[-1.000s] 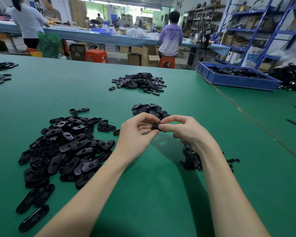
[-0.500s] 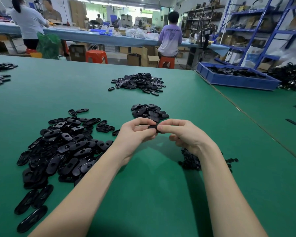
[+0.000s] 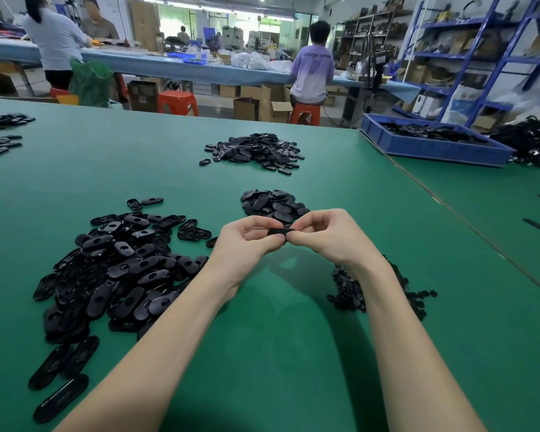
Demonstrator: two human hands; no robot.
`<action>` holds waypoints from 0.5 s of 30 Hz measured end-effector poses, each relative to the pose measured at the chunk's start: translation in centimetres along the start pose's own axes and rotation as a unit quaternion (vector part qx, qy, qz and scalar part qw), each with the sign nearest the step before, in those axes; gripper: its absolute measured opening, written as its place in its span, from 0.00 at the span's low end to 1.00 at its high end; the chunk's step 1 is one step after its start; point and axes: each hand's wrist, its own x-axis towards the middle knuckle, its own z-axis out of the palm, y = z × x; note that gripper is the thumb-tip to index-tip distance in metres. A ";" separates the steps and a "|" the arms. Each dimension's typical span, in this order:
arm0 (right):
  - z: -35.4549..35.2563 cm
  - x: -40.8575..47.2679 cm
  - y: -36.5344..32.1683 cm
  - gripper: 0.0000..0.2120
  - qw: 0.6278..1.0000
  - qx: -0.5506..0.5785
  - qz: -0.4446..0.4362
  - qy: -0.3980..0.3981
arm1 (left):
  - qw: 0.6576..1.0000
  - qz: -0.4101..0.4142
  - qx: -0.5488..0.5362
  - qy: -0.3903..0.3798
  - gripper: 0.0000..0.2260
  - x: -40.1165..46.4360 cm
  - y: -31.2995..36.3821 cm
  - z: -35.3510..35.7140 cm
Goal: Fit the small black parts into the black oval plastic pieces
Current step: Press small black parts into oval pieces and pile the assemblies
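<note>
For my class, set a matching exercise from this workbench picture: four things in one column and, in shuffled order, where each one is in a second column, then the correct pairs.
Things
1. oval piece
2. large pile of oval pieces
3. pile of small parts
4. blue tray

Places
A. far right edge of the green table
B. pinched between the left hand and right hand
C. partly hidden under the right forearm
D. on the table left of the left arm

Pairs: 1-B, 2-D, 3-C, 4-A
</note>
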 end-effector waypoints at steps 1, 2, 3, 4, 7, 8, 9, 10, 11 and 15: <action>0.0 0.0 0.1 0.04 1.000 0.002 -0.002 -0.002 | 1.000 0.000 0.005 0.002 0.08 0.0 0.0 0.0; 0.0 0.1 0.2 0.05 1.000 0.007 -0.004 -0.005 | 1.000 0.001 0.008 0.003 0.08 0.0 -0.1 -0.1; 0.0 0.1 0.3 0.05 1.000 0.015 -0.004 -0.008 | 1.000 0.001 0.009 0.004 0.08 0.1 -0.1 -0.1; 0.0 0.1 0.3 0.05 1.000 0.025 -0.003 -0.011 | 1.000 0.002 0.011 0.004 0.08 0.1 -0.1 -0.2; -0.1 0.0 0.5 0.05 0.999 0.037 -0.001 -0.013 | 1.000 -0.001 0.010 -0.004 0.08 0.2 -0.2 -0.3; 0.0 0.0 0.5 0.05 0.999 0.033 -0.001 -0.013 | 1.000 -0.004 0.006 -0.004 0.08 0.2 -0.2 -0.4; 0.2 -0.1 0.5 0.05 1.000 0.029 0.000 -0.012 | 1.000 -0.008 0.003 -0.001 0.08 0.2 -0.3 -0.3; 0.4 -0.1 0.4 0.05 1.000 0.026 0.001 -0.010 | 1.000 -0.011 0.001 0.002 0.08 0.1 -0.3 -0.3; 0.5 -0.1 0.4 0.05 1.000 0.024 0.002 -0.007 | 1.000 -0.015 -0.002 0.006 0.08 0.1 -0.4 -0.2; 0.9 0.0 0.4 0.06 1.000 0.018 0.001 0.005 | 0.999 -0.025 -0.011 0.019 0.09 0.1 -0.5 0.0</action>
